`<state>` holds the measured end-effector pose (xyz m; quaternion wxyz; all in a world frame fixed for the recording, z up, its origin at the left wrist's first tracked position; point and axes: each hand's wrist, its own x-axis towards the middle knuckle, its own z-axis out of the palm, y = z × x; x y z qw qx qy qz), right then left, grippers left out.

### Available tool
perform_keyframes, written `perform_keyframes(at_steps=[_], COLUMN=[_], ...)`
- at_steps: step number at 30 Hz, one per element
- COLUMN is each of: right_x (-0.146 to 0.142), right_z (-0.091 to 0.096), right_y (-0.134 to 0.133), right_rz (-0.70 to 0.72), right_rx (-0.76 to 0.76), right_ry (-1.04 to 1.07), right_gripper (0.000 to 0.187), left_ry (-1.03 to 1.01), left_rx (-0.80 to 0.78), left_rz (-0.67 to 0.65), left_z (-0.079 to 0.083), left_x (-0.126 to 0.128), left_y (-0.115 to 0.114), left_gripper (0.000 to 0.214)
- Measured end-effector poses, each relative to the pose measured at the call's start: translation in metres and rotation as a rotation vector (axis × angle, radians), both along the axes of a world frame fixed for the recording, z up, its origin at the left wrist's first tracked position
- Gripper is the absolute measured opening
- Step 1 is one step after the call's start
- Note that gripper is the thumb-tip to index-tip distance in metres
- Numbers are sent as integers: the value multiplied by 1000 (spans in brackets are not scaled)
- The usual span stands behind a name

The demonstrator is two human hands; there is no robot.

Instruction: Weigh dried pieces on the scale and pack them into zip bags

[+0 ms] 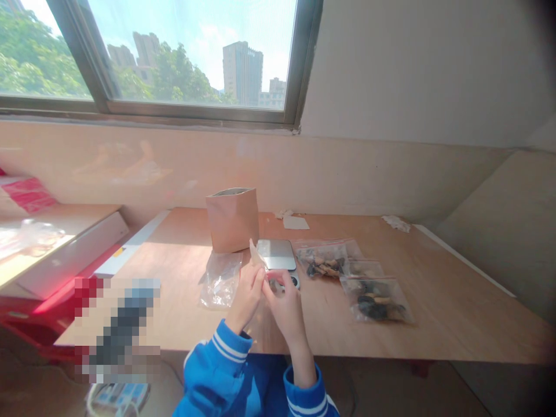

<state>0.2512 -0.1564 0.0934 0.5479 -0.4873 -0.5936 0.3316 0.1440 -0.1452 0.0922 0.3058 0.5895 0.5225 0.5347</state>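
Pale thin sheet-like piece (256,253) above worktop (321,339), inside front edge, left of its middle, near digital scale (275,253). Left hand (249,288) fingers clamped on lower end; right hand (284,299) fingers bent, grip hidden, cannot tell. Probably light, soft, easily creased; best pinched low.
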Motion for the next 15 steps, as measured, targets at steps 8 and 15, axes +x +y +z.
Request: perform_keyframes(at_steps=[8, 15], right_x=[-1, -5], right_z=[-6, 2], right_y=[3, 5], right_rz=[-13, 26], right_rx=[-37, -60], right_ry=[-30, -1], right_gripper=[28, 27], left_ry=[79, 122], left_rx=[21, -21], left_rz=[0, 65], left_z=[3, 4], left_x=[0, -6], left_y=[-1, 0], left_gripper=[34, 33])
